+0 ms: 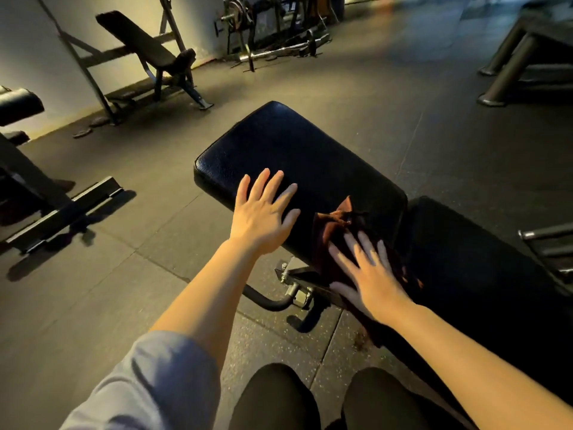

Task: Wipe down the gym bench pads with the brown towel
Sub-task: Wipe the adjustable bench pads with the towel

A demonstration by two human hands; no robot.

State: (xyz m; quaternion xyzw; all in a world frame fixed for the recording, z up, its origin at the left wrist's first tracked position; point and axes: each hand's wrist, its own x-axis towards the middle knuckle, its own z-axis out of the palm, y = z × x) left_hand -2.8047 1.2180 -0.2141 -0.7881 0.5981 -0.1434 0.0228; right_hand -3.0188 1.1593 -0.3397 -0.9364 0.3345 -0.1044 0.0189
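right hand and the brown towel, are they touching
Touching. The head view shows the right hand lying flat, fingers spread, on the brown towel, which drapes over the near edge of the bench pad.

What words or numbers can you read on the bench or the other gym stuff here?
None: no readable text anywhere.
The black bench pad, brown towel and grey sleeve show no writing.
The weight plates at the back are too dark and blurred to read.
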